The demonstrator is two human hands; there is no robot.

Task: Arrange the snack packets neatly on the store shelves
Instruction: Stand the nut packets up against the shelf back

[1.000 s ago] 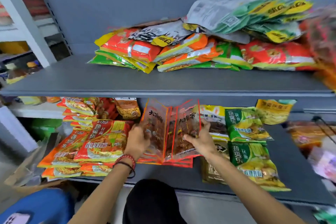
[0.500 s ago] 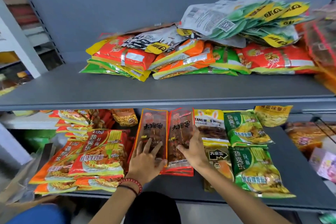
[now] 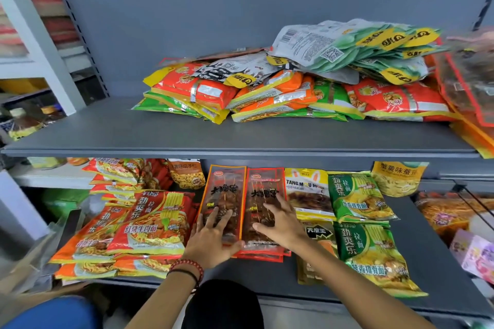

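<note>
Two long clear skewer-snack packets lie flat side by side on the lower shelf (image 3: 427, 283): an orange-edged packet (image 3: 224, 189) and a red-edged packet (image 3: 263, 189). My left hand (image 3: 211, 240) presses flat on the orange-edged one with fingers spread. My right hand (image 3: 278, 222) rests flat on the red-edged one. More red packets are stacked beneath them. Red noodle packets (image 3: 149, 224) lie to the left, green noodle packets (image 3: 358, 200) to the right.
The upper shelf (image 3: 107, 136) carries a loose heap of orange, green and white packets (image 3: 294, 83). A yellow packet (image 3: 398, 176) and a peanut packet (image 3: 185, 172) stand at the back of the lower shelf. More goods sit at far right (image 3: 454, 216).
The two skewer packets, held upright and fanned a second ago, were laid flat on the stack. Both hands opened and now press on them.
</note>
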